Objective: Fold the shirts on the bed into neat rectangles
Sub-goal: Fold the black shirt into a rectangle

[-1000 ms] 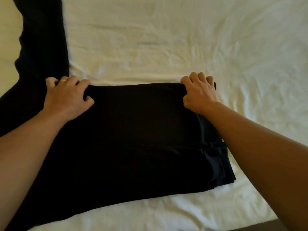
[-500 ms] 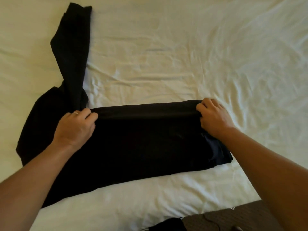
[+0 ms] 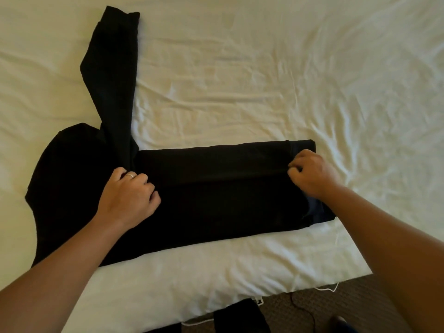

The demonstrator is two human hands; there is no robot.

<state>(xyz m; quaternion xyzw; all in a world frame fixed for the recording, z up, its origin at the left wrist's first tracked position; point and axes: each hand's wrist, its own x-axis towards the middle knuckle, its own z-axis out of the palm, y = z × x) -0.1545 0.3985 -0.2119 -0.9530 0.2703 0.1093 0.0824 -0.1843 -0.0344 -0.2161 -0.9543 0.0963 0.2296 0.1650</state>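
Fabric along the far fold of the black shirt (image 3: 216, 188) is seen drawn nearer than half a second before, when both hands were placed at the far edge itself; a flatter band of cloth is now exposed beyond the knuckles. More of the bed's near edge and of the brown carpet (image 3: 336, 306) below it is also brought into view than earlier.

The shirt is laid across the white sheet (image 3: 264, 80) close to the near edge of the bed, folded into a long band running left to right. One sleeve (image 3: 110, 75) is left stretched toward the far edge, and a rounded part of the garment is spread toward the left edge.

The left hand (image 3: 127, 198), on which a ring (image 3: 130, 175) is worn, is rested on the cloth at the base of the sleeve, fingers curled into a pinch of fabric. The right hand (image 3: 312, 174) is curled at the band's right end, cloth being gripped under the fingertips.

No containers are shown. A dark object (image 3: 240, 318) and a thin cable (image 3: 305, 308) are seen on the carpet by the near edge.
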